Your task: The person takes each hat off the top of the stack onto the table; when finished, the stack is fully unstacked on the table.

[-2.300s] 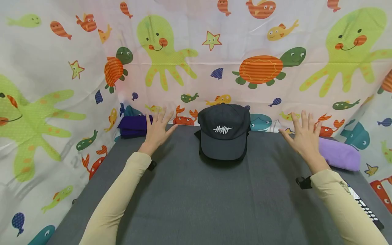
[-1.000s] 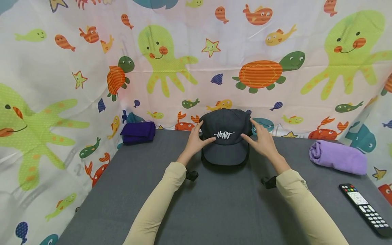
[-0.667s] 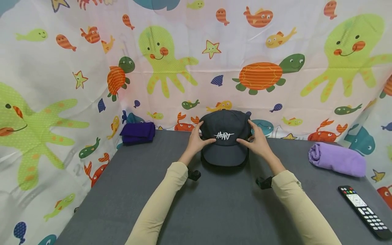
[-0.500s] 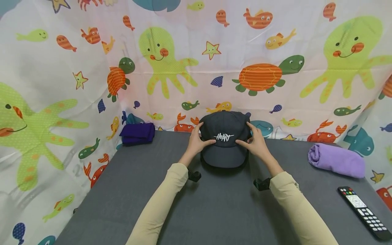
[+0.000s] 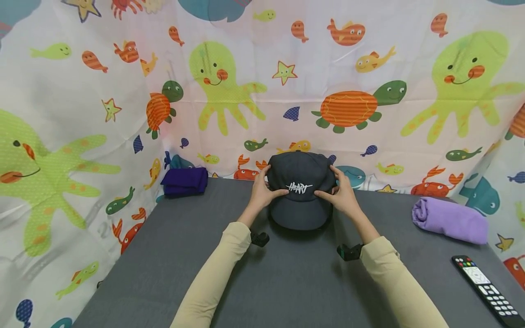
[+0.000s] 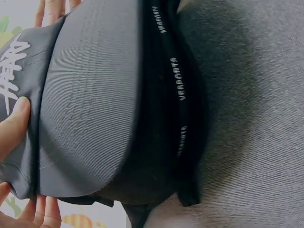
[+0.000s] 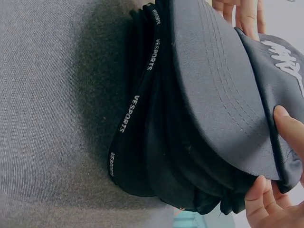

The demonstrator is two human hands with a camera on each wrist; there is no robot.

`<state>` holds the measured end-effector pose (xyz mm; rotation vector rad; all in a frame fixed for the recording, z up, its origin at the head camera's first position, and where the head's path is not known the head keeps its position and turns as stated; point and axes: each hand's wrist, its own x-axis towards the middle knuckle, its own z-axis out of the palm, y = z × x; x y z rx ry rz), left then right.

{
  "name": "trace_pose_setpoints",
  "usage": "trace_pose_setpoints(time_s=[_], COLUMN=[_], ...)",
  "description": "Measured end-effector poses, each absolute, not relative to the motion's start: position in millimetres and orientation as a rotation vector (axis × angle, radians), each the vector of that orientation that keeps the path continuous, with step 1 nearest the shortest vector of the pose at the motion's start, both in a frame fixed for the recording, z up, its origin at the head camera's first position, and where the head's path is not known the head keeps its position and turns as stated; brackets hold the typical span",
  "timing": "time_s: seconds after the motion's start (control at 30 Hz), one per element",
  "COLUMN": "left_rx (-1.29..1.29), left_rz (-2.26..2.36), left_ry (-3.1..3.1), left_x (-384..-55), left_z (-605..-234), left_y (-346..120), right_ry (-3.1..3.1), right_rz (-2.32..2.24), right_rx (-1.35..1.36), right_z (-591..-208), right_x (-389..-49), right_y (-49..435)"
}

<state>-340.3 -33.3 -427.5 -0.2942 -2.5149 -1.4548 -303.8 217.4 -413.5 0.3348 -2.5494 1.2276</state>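
Observation:
A black baseball cap (image 5: 301,212) with white "HEART" lettering sits at the middle of the table's back, brim toward me. My left hand (image 5: 260,193) grips its left side, thumb on the front near the lettering and fingers around the side. On the opposite side my right hand (image 5: 344,196) holds it the same way. Under the brim, the right wrist view shows layered black fabric (image 7: 166,175) and a band (image 7: 129,114) printed "VESPORTS". That black band also shows in the left wrist view, below the brim (image 6: 90,104).
A folded dark purple cloth (image 5: 185,181) lies at the back left of the grey table (image 5: 295,282). To the right are a rolled lilac towel (image 5: 449,219) and a black remote control (image 5: 488,289). A curtain (image 5: 254,68) printed with sea animals stands behind and at both sides.
Both hands, earlier spread and raised apart on either side, have come inward and taken hold of the cap. My right thumb has shifted slightly toward the lettering. The head view has tilted up a little.

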Motion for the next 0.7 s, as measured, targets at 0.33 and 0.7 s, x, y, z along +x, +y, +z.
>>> trace_pose_setpoints(time_s=[0.33,0.7], left_rx=[-0.318,-0.313], left_rz=[-1.441,-1.43], left_ry=[-2.501,-2.518], left_x=[-334.9,-320.8], left_z=[-419.2,-406.1], left_y=[-40.5,-54.5], right_ry=[-2.532,-2.514], right_rz=[1.188,1.136], right_rx=[0.304,0.302], right_z=[-407.5,-394.6], right_x=[-295.3,-279.5], right_y=[211.3,195.3])
